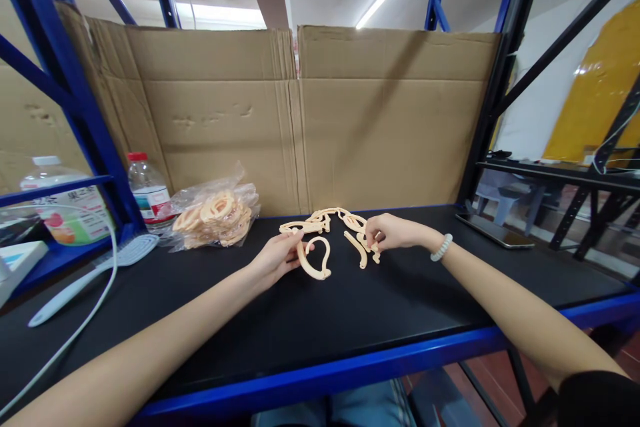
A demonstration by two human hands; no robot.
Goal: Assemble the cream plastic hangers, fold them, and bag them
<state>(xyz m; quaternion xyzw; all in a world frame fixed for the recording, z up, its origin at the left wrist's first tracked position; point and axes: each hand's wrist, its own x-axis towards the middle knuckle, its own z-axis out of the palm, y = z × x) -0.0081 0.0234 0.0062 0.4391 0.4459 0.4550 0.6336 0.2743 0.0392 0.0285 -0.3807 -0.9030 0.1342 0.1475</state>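
Observation:
My left hand is closed in a pinch on the left side of a cream curved plastic clip. The clip has two bowed arms that meet at its lower right end, and it is held just above the black tabletop. My right hand, with a beaded bracelet on the wrist, has its fingertips closed on a small cream curved piece, partly hidden by the fingers. Beside it lies a loose curved strip. Behind both hands, more cream curved pieces lie in a loose heap.
A clear plastic bag of cream pieces sits at the back left, next to a red-capped bottle. A pale hairbrush and a white cable lie at left. Cardboard walls the back. A dark flat device lies right.

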